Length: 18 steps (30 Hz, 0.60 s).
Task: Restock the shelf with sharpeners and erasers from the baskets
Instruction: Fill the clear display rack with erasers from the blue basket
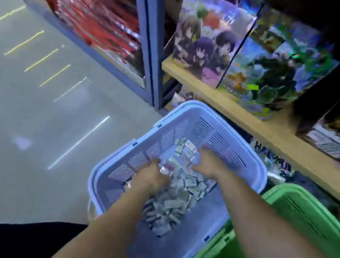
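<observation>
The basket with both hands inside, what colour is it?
The slotted plastic basket is pale lavender-blue, clearest in the head view.

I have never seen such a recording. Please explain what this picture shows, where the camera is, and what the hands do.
There is no machine here: a person works bare-handed. The picture comes from a camera worn on the head, looking down. Both the left hand and the right hand reach into a pale blue basket, among a pile of small wrapped packets. The picture is blurred, so I cannot tell whether either hand grips any. A green basket stands to its right. A wooden shelf behind carries cartoon-printed bags.
</observation>
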### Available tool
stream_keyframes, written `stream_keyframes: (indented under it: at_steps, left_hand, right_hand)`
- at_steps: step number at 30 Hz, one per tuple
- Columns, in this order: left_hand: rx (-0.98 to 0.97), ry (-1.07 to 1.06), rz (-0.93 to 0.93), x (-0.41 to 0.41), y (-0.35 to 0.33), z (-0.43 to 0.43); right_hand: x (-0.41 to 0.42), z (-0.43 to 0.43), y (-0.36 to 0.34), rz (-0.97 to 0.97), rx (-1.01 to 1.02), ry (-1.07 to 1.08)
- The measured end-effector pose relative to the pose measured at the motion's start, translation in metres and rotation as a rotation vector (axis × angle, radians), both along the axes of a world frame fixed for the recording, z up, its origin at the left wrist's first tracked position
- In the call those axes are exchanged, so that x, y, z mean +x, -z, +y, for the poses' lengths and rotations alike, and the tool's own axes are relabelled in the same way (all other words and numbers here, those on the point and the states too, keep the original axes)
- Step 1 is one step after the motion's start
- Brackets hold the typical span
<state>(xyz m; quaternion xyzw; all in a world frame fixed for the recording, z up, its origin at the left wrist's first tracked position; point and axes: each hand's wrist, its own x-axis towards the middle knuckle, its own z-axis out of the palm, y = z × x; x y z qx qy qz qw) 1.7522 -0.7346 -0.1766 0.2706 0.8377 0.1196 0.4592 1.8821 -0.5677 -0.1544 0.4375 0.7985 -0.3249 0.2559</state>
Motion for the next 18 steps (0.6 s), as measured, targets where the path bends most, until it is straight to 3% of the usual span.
stream_keyframes:
  at_steps: [6,12,18]
  left_hand:
    - [0.159,0.002,0.136,0.015,0.056,0.019]
    - [0.005,0.118,0.102,0.006,0.077,0.033]
    - [0.073,0.099,0.122,0.002,0.081,0.028]
  right_hand:
    - [-0.024,0.008,0.075,0.014,0.088,-0.029]
    - [-0.021,0.000,0.102,-0.023,0.079,-0.040]
    - [-0.019,0.008,0.102,0.034,0.083,-0.011]
